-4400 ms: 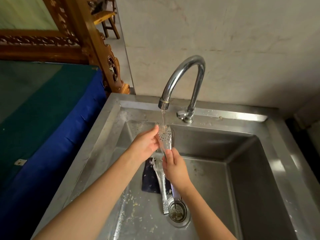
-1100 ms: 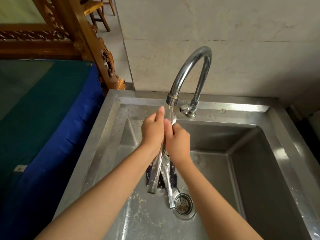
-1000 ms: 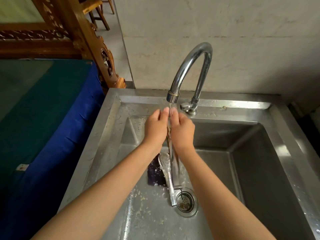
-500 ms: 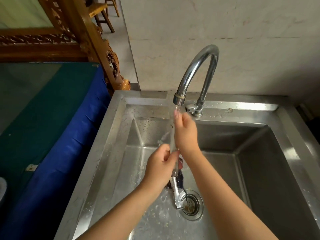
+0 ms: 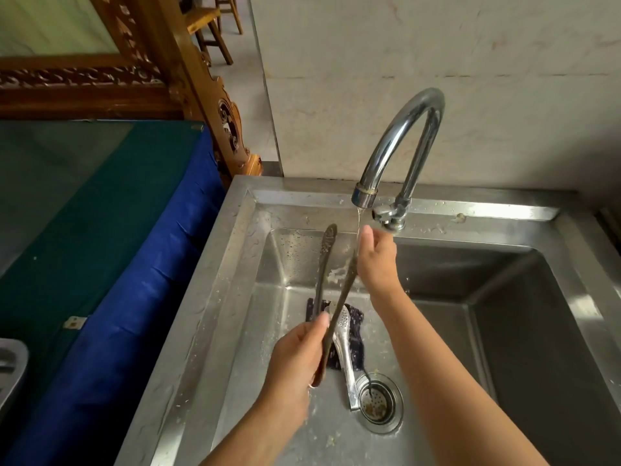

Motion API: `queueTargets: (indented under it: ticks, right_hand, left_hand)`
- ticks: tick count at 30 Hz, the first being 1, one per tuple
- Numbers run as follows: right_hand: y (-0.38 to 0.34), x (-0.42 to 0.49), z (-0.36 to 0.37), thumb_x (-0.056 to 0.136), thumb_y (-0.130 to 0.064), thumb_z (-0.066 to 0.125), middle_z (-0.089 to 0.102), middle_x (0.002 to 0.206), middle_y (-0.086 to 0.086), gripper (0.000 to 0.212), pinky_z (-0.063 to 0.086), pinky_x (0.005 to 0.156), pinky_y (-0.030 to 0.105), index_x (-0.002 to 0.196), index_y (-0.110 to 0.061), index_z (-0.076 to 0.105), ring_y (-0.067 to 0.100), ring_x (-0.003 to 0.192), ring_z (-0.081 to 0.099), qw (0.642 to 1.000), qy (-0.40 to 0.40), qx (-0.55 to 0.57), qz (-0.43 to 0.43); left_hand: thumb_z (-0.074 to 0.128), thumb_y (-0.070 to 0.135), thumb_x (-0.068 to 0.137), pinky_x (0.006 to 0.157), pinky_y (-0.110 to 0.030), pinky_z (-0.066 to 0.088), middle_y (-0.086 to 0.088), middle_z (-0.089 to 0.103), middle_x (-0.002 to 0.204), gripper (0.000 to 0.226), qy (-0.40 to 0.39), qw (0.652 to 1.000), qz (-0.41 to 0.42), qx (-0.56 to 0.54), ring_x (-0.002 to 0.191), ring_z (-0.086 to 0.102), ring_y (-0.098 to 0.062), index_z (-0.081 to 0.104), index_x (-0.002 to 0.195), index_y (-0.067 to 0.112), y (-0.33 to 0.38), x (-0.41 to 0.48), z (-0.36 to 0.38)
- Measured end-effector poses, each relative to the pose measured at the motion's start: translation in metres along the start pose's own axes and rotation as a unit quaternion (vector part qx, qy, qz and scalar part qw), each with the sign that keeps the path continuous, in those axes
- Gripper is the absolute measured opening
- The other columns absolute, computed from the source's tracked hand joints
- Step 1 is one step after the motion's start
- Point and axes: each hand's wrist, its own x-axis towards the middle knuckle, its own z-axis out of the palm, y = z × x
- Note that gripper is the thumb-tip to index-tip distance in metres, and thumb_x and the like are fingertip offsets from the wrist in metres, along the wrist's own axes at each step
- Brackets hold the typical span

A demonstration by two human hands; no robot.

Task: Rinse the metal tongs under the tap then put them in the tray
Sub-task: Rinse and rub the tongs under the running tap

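The metal tongs [image 5: 323, 268] stand upright over the sink basin, their two arms spread apart. My left hand [image 5: 295, 356] grips their joined lower end. My right hand [image 5: 377, 260] is up under the tap [image 5: 400, 136], its fingers on the tip of the right arm, where a thin stream of water [image 5: 359, 220] falls. The left arm's tip is free, off to the left of the stream. A grey tray [image 5: 11, 375] shows only as a corner at the far left edge.
A second pair of shiny tongs [image 5: 345, 344] lies on a dark cloth [image 5: 356, 334] on the floor of the steel sink [image 5: 235, 264], beside the drain strainer [image 5: 376, 403]. A blue and green covered table [image 5: 100, 247] stands left. A wall rises behind the tap.
The tongs have sprung open, and their left arm now stands free. My left hand has slid down to the joined end. My right hand stays at the top under the water.
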Motion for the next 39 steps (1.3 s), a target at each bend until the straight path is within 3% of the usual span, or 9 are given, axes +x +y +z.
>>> queueTargets:
  ticks: [4, 7, 10, 14, 21, 25, 29, 35, 39]
  right_hand:
    - [0.005, 0.002, -0.011, 0.097, -0.047, 0.029, 0.069, 0.079, 0.004, 0.051, 0.058, 0.074, 0.039, 0.094, -0.011, 0.065, 0.02, 0.079, 0.064, 0.971, -0.12, 0.182, 0.101]
    - [0.006, -0.004, -0.009, 0.096, -0.043, 0.038, 0.063, 0.067, -0.002, 0.04, 0.054, 0.064, 0.028, 0.088, -0.014, 0.064, 0.012, 0.064, 0.06, 0.957, -0.171, 0.226, 0.056]
    - [-0.003, -0.01, -0.003, 0.096, -0.036, 0.045, 0.05, 0.074, 0.012, 0.028, 0.044, 0.061, 0.034, 0.091, -0.01, 0.053, 0.023, 0.065, 0.045, 0.973, -0.144, 0.181, -0.017]
    - [-0.013, -0.018, -0.001, 0.098, -0.037, 0.04, 0.043, 0.07, 0.01, 0.035, 0.036, 0.063, 0.033, 0.077, -0.01, 0.047, 0.019, 0.064, 0.038, 0.991, -0.042, 0.095, -0.081]
    - [-0.015, -0.027, -0.003, 0.097, -0.044, 0.035, 0.034, 0.039, -0.008, 0.059, 0.024, 0.036, 0.016, 0.045, -0.017, 0.032, 0.006, 0.034, 0.03, 0.995, 0.031, -0.021, -0.091]
    - [-0.025, -0.016, -0.017, 0.098, -0.037, 0.038, 0.05, 0.049, -0.002, 0.051, 0.037, 0.048, 0.021, 0.057, -0.01, 0.051, 0.005, 0.044, 0.044, 0.993, 0.055, -0.043, -0.093]
    - [-0.031, -0.01, -0.026, 0.098, -0.031, 0.041, 0.052, 0.061, -0.002, 0.038, 0.038, 0.056, 0.023, 0.071, -0.008, 0.053, 0.009, 0.054, 0.047, 0.995, 0.075, 0.004, -0.072]
    - [-0.024, -0.021, -0.016, 0.095, -0.033, 0.045, 0.044, 0.052, -0.002, 0.043, 0.032, 0.044, 0.018, 0.059, -0.01, 0.044, 0.011, 0.048, 0.037, 0.991, 0.039, -0.076, -0.107]
    - [-0.035, -0.008, -0.02, 0.096, -0.033, 0.043, 0.047, 0.054, 0.001, 0.045, 0.039, 0.06, 0.03, 0.057, -0.011, 0.049, 0.016, 0.054, 0.044, 0.998, 0.04, -0.001, -0.043]
  left_hand:
    - [0.053, 0.044, 0.084, 0.038, -0.02, 0.023, 0.007, 0.026, 0.037, 0.04, -0.13, 0.954, -0.068, -0.262, 0.035, 0.023, -0.007, 0.047, 0.053, 0.02, -0.012, 0.012, -0.02]
    - [0.059, 0.039, 0.082, 0.037, -0.019, 0.028, 0.006, 0.032, 0.041, 0.032, -0.134, 0.929, -0.126, -0.32, 0.034, 0.031, -0.007, 0.054, 0.059, 0.017, -0.016, 0.02, -0.022]
    - [0.054, 0.037, 0.088, 0.045, -0.018, 0.043, 0.002, 0.059, 0.058, 0.028, -0.07, 0.99, -0.1, -0.07, 0.047, 0.053, -0.008, 0.065, 0.09, 0.011, -0.003, 0.028, -0.014]
    - [0.043, 0.046, 0.092, 0.087, -0.023, 0.042, 0.021, 0.056, 0.105, 0.026, 0.02, 0.981, 0.099, 0.166, 0.1, 0.056, -0.003, 0.049, 0.113, 0.032, 0.033, 0.049, 0.008]
    - [0.044, 0.039, 0.094, 0.053, -0.011, 0.043, 0.008, 0.063, 0.073, 0.03, 0.012, 0.957, 0.202, 0.207, 0.069, 0.058, -0.004, 0.062, 0.076, 0.025, 0.083, 0.084, 0.062]
    - [0.038, 0.044, 0.096, 0.063, -0.023, 0.051, 0.012, 0.061, 0.074, 0.024, 0.014, 0.958, 0.214, 0.192, 0.07, 0.059, -0.002, 0.056, 0.084, 0.031, 0.071, 0.078, 0.077]
    - [0.04, 0.039, 0.096, 0.07, -0.037, 0.056, -0.009, 0.068, 0.084, 0.027, 0.012, 0.957, 0.214, 0.195, 0.079, 0.066, -0.024, 0.054, 0.079, 0.025, 0.066, 0.074, 0.088]
    - [0.043, 0.046, 0.094, 0.049, -0.021, 0.043, 0.007, 0.059, 0.054, 0.042, 0.019, 0.989, 0.111, 0.095, 0.055, 0.058, -0.009, 0.06, 0.066, 0.02, 0.087, 0.091, 0.078]
    - [0.043, 0.054, 0.09, 0.034, -0.013, 0.035, 0.012, 0.05, 0.036, 0.043, -0.007, 0.982, 0.124, 0.145, 0.035, 0.05, 0.001, 0.063, 0.072, 0.022, 0.07, 0.084, 0.077]
